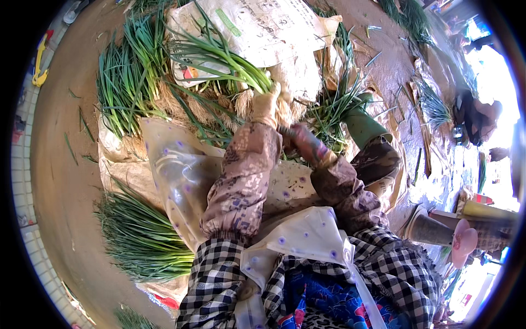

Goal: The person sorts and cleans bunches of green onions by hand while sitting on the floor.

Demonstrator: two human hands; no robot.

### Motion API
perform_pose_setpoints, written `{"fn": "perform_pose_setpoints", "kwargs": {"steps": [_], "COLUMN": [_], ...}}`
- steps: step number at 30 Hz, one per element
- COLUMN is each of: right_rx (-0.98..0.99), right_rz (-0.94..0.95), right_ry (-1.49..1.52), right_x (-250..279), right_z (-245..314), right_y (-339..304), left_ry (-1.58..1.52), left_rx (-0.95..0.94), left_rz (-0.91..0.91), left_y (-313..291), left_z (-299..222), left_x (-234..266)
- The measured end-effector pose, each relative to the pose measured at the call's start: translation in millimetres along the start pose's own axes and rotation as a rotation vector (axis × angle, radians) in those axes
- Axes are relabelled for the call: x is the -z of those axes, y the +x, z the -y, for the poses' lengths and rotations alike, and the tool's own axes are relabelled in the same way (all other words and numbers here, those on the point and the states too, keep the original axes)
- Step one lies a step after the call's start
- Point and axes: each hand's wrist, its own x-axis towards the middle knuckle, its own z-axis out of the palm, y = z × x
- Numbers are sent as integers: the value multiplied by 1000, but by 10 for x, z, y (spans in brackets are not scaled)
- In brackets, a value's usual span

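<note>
My left hand, in a pale glove, is closed around the lower stalks of a bunch of green onions. The leaves of this bunch fan up and to the left over a white sack. Below and right of it, my right hand, in a darker patterned glove, is smeared by motion near the roots. Whether its fingers hold anything does not show. Several bundles of green onions with stringy pale roots lie left of my left hand. Loose green leaves and trimmings are strewn beyond my right hand.
A printed white sack lies ahead. My clear dotted plastic apron spreads over my lap, and a green boot shows at right. Another onion pile sits at lower left. A person in a pink hat is at the right.
</note>
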Motion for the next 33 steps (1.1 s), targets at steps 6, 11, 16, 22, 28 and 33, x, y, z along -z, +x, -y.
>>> {"fn": "perform_pose_setpoints", "kwargs": {"steps": [6,11,16,22,28,33], "right_rx": [-149,109,-200,-88,50,-7], "right_rz": [-309,-387,-153,-51,256,285], "right_ry": [-371,-320,388,769,1007,776], "right_x": [891,673,179,132,71,-115], "right_z": [-738,-546,-319,-22,395,324], "right_y": [-156,-24,363,387,381,556], "left_ry": [607,1163,1336,612,-325,-380], "left_rx": [4,44,83,24,80,269], "left_rz": [-152,-141,41,103,163,405], "left_y": [-407,-806,-1157,-822,-885,-1390], "left_z": [24,246,545,398,144,-14], "left_x": [210,66,-156,607,797,386]}}
